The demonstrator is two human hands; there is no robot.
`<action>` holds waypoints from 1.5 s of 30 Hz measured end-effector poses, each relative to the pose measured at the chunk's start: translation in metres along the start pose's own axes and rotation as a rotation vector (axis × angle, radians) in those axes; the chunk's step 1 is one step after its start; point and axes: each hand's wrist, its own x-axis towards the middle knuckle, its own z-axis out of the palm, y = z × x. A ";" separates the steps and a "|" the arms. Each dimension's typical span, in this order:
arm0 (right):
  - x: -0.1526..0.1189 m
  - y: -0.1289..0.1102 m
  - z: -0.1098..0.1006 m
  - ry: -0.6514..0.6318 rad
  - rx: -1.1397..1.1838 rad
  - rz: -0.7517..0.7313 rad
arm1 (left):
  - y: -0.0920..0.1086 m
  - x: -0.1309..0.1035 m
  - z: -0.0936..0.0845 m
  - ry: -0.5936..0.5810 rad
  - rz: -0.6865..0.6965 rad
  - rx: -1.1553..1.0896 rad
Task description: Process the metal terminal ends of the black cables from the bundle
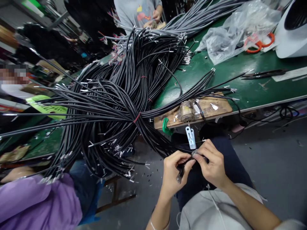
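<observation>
My left hand (pixel 177 169) is closed around a black cable, with a dark tool-like piece (pixel 179 177) poking out below its fingers. Beside it, my right hand (pixel 211 163) pinches the cable's end near a small grey bit (pixel 194 152). Just above both hands hangs a light blue clip (pixel 190 137), below a brown roll (pixel 187 111) on a wooden board (pixel 218 107). From the left, a large bundle of black cables (pixel 127 105), tied with a red band (pixel 137 117), runs toward my hands.
A green table (pixel 261 86) bears plastic bags (pixel 223 41), orange-handled scissors (pixel 260 44), pliers (pixel 263 74) and grey cables (pixel 199 17). A green clamp (pixel 166 126) sits at the board's edge. One person in purple (pixel 40 204) sits at left; another (pixel 136 14) works across the table.
</observation>
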 end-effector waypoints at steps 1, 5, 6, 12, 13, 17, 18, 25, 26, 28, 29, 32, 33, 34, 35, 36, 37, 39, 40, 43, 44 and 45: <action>-0.004 0.002 0.004 0.054 0.065 0.072 | 0.001 -0.001 0.001 0.026 0.021 0.045; -0.012 0.005 0.020 0.119 0.678 0.594 | 0.004 -0.001 0.006 0.122 0.090 0.187; -0.012 0.005 0.023 0.105 0.844 0.726 | 0.004 0.000 0.006 0.129 0.102 0.184; -0.003 0.007 0.016 -0.034 1.055 0.819 | 0.001 -0.001 0.005 0.112 0.153 0.091; -0.002 0.007 0.012 -0.044 1.033 0.786 | 0.003 -0.001 0.005 0.094 0.142 0.086; 0.005 0.007 -0.002 -0.192 0.942 0.687 | 0.011 0.001 0.002 0.015 0.074 0.067; 0.006 0.007 -0.005 -0.233 0.881 0.645 | 0.013 0.002 0.001 0.002 0.060 0.055; 0.002 0.006 0.008 -0.096 0.729 0.616 | 0.007 0.001 0.004 0.011 -0.040 -0.164; 0.000 0.004 0.011 -0.057 0.672 0.586 | 0.006 0.000 0.006 0.026 -0.051 -0.196; -0.005 0.002 0.014 0.065 0.448 0.404 | 0.005 0.000 0.008 0.047 -0.078 -0.243; -0.007 0.001 0.015 0.123 0.323 0.281 | 0.005 0.001 0.008 0.053 -0.090 -0.263; -0.009 0.002 0.010 0.111 0.153 0.056 | 0.005 0.001 0.007 0.078 -0.100 -0.297; -0.009 0.003 0.008 0.054 0.176 0.066 | 0.005 0.001 0.006 0.084 -0.098 -0.294; -0.008 0.004 0.006 0.006 0.216 0.102 | 0.004 0.001 0.005 0.087 -0.097 -0.286; -0.007 0.005 0.004 -0.024 0.264 0.156 | 0.004 0.000 0.004 0.084 -0.095 -0.275; -0.006 0.005 0.002 -0.036 0.310 0.210 | 0.003 0.000 0.004 0.075 -0.093 -0.264; -0.005 0.005 0.000 -0.045 0.342 0.254 | 0.003 0.000 0.003 0.063 -0.088 -0.252; -0.002 0.004 -0.003 -0.083 0.330 0.276 | 0.003 0.001 0.001 0.047 -0.073 -0.219; 0.000 0.002 -0.004 -0.113 0.294 0.259 | 0.004 0.001 0.000 0.036 -0.070 -0.192; 0.001 -0.001 -0.006 -0.207 0.288 0.256 | 0.006 0.005 -0.007 -0.053 -0.040 -0.104; 0.001 -0.001 -0.006 -0.243 0.391 0.313 | 0.006 0.006 -0.009 -0.095 0.000 -0.090; 0.001 -0.001 -0.006 -0.289 0.537 0.403 | 0.006 0.008 -0.011 -0.129 0.058 -0.090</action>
